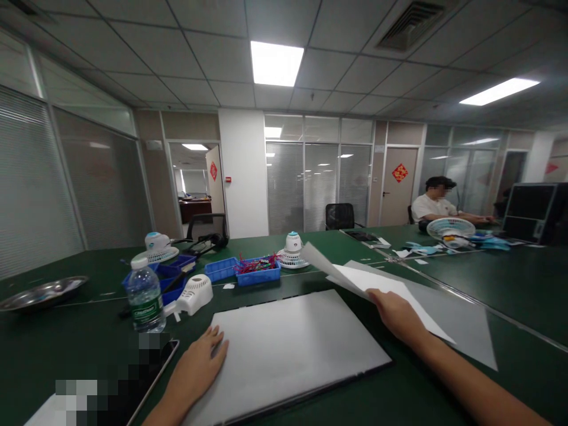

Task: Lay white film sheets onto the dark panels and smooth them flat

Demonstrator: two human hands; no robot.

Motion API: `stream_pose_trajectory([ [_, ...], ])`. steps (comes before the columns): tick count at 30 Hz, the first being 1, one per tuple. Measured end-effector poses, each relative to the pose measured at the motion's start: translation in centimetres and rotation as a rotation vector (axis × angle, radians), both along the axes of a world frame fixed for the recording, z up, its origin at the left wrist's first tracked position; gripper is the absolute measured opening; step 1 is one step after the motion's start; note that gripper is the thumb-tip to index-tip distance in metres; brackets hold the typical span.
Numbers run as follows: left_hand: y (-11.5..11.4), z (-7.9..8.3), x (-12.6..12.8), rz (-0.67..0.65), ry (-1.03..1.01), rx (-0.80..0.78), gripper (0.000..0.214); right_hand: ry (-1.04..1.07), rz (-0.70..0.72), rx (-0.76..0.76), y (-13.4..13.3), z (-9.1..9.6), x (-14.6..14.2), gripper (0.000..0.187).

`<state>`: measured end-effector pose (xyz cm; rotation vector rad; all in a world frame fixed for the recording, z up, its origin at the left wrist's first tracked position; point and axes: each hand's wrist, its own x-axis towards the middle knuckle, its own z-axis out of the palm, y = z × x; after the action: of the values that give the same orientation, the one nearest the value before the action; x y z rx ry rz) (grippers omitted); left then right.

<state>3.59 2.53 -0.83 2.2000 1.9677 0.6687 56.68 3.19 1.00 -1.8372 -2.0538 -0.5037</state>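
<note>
While left hand (197,364) lies flat, open, on white board (288,349) near-left corner, we pinch paper sheet (355,277) with right hand (397,313) above board's far-right edge; best pin board firmly, avoid creasing.

One water bottle (145,294), four small fans (160,247) (291,251) (452,229) (195,293) (one lying sideways), one steel dish (42,291), two hands (199,367) (397,313).

I'm looking into an office. A suspended tile ceiling (177,59) carries flat light panels (276,62) at 12 o'clock, and below them run glass partitions with blinds (317,183) and a door (397,204) to a side room. Long green tables (510,284) fill the room. A black swivel chair (339,215) stands at 12 o'clock, and at 2 o'clock a person (432,206) sits at work near a dark monitor (532,213), with a paper sheet (390,283) at 1 o'clock.
</note>
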Motion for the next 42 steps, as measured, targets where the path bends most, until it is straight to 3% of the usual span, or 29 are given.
stream_pose_trajectory([
  [4, -0.2, 0.2, -0.3, 0.012, -0.078, 0.001, 0.064, -0.129, 0.578, -0.052, -2.0, 0.1, -5.1, 0.032],
  [6, -0.2, 0.2, -0.5, 0.024, -0.107, 0.003, 0.065, -0.152, 0.798, -0.078, -3.2, 0.2, -7.8, 0.031],
  [10, 0.2, -0.2, -0.6, 0.064, -0.131, 0.02, 0.064, -0.067, 0.949, -0.171, -5.6, 1.0, -12.0, 0.03],
  [14, 0.8, -0.9, -0.6, 0.062, -0.12, 0.051, 0.074, 0.124, 1.025, -0.252, -6.0, 1.4, -12.1, 0.038],
  [17, 1.3, -1.4, -0.8, 0.04, -0.114, 0.058, 0.07, 0.21, 0.869, -0.197, -3.9, 0.7, -9.0, 0.042],
  [22, 2.0, -2.0, -1.1, -0.009, -0.11, 0.014, 0.055, 0.165, 0.096, -0.118, 0.9, -1.2, -0.3, 0.049],
  [24, 2.1, -2.1, -1.1, -0.024, -0.112, -0.001, 0.054, 0.172, -0.09, -0.128, 1.8, -1.8, 2.8, 0.058],
  [26, 2.2, -2.0, -1.2, -0.032, -0.112, -0.011, 0.054, 0.189, -0.189, -0.161, 2.1, -2.3, 5.1, 0.058],
  [30, 2.1, -1.7, -1.1, -0.04, -0.109, -0.027, 0.053, 0.193, -0.237, -0.225, 2.0, -2.5, 6.6, 0.046],
  [36, 1.7, -1.7, -0.9, -0.03, -0.103, -0.03, 0.058, 0.152, -0.254, -0.113, 1.6, -1.1, 4.3, 0.055],
  [39, 1.5, -1.7, -0.9, -0.03, -0.119, -0.039, 0.06, 0.127, -0.116, -0.055, 0.8, -0.2, 2.0, 0.052],
  [42, 1.4, -1.5, -1.0, -0.03, -0.148, -0.043, 0.057, 0.08, 0.154, -0.073, -0.3, 0.3, -0.8, 0.041],
])
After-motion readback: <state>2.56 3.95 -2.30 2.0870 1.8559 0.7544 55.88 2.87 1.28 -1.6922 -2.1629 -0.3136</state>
